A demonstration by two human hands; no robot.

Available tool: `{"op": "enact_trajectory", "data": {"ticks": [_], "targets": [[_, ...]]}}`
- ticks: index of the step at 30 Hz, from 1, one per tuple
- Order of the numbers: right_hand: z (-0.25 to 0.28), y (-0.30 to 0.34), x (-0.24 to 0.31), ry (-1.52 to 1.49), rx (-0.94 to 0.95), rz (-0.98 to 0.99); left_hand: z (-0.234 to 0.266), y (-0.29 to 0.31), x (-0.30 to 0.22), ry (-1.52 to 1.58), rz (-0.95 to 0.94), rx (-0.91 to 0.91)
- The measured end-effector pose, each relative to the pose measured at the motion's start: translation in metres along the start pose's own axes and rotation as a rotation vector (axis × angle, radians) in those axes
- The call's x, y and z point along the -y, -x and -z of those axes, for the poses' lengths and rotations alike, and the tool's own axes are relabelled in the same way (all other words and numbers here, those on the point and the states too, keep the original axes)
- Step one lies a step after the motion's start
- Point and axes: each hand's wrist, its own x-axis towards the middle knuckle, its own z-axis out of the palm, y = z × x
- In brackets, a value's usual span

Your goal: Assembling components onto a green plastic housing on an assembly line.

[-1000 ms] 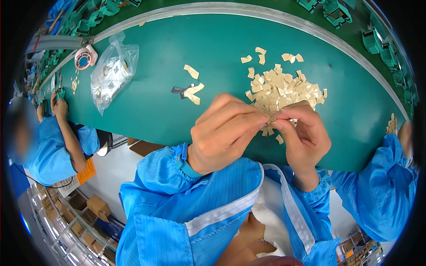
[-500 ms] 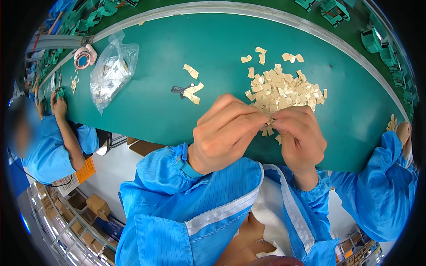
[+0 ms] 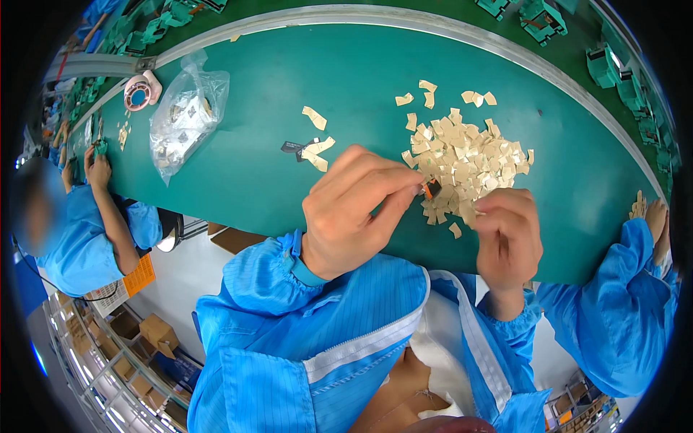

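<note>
My left hand (image 3: 354, 209) pinches a small black and orange piece (image 3: 432, 189) between thumb and fingertips, in front of a heap of cream-coloured scraps (image 3: 465, 155). A short way to its right is my right hand (image 3: 509, 234), its thumb and index finger drawn together by the heap's near edge. Something pale shows at those fingertips, but whether it is a held scrap or part of the heap is unclear. The heap spreads over the green tabletop (image 3: 253, 144), with several scraps lying loose around it.
Toward the left lie more cream scraps (image 3: 315, 117) and a flat dark piece (image 3: 291, 147). Beyond them are a clear plastic bag (image 3: 189, 115) with parts inside and a tape roll (image 3: 137, 95). Co-workers in blue sit at the left (image 3: 94, 231) and right (image 3: 613, 310).
My hands have come apart: the right has drawn away to the right. The left still pinches its piece, whose black and orange face now shows.
</note>
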Motion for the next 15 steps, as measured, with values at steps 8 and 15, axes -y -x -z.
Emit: {"op": "enact_trajectory", "data": {"ticks": [8,15], "targets": [[0.006,-0.008,0.004,0.229,0.036,-0.05,-0.006,-0.001,-0.006,0.046,-0.018,0.009],[-0.003,-0.009,0.002,0.262,-0.023,0.015,-0.005,0.004,-0.009,0.169,0.18,0.035]]}}
